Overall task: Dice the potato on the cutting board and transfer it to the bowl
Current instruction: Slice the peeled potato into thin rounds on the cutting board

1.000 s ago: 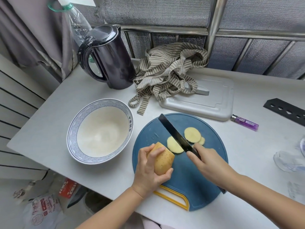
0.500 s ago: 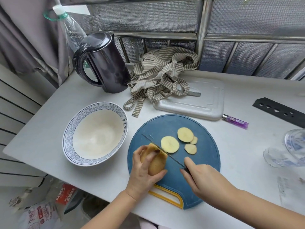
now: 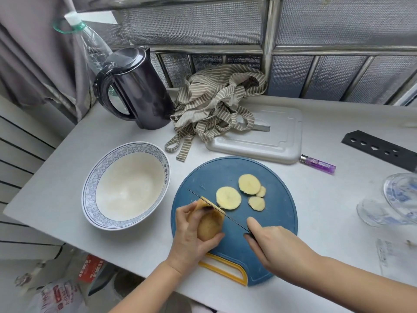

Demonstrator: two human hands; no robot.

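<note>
White, blue-rimmed bowl (image 3: 89,193) sat on the bench beside the blue cutting board's (image 3: 277,213) left edge. At that edge the left hand (image 3: 191,240) curled around the potato (image 3: 208,224), gripping it. The knife (image 3: 234,221), raised a second earlier, had bitten into its cut end beside four slices (image 3: 228,198); the right hand (image 3: 275,245) clasped the handle.

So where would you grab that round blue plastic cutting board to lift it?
Grip the yellow loop handle at the near edge of the round blue plastic cutting board, coming from the person's side. Its open slot takes fingers, and the pale potato slices lie on the far half.
</note>
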